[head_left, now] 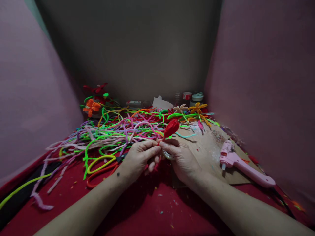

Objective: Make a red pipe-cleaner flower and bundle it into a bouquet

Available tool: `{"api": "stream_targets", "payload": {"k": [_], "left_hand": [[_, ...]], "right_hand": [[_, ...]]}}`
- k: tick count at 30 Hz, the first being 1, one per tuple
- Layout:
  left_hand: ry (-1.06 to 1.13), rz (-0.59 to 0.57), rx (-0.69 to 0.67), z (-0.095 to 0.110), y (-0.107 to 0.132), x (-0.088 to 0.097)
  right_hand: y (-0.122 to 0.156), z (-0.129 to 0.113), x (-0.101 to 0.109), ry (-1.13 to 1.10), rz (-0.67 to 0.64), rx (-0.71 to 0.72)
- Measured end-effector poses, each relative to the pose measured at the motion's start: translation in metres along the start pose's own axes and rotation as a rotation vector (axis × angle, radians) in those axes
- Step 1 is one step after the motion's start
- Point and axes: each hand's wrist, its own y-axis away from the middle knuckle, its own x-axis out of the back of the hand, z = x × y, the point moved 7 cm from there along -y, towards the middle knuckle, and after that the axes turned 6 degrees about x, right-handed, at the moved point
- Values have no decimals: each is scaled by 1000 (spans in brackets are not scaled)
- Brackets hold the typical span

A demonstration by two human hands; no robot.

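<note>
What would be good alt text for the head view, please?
The left hand and right hand pinch the base of a fuzzy red piece above a red cloth. Colorful fuzzy stems are heaped behind, scissors lie at left, and a pink glue gun lies partly on cardboard at right.

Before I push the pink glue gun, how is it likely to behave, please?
The pink glue gun would probably pivot or slide rather than roll, since its long handle juts out from the body. Its dark cord, trailing from the handle's end, may drag on it. The smooth, plastic-looking handle suggests a stiff shell.
</note>
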Motion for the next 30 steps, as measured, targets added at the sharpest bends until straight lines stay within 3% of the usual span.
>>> {"api": "stream_targets", "payload": {"k": [12,22,30], "left_hand": [[392,-283,160,-7,0,-11],[453,-382,166,-5,5,-14],[484,-462,152,-5,6,-12]], "right_hand": [[0,-2,-6,4,-81,29],[-1,3,-6,-83,-58,-72],[-2,5,-12,-83,-177,-76]]}}
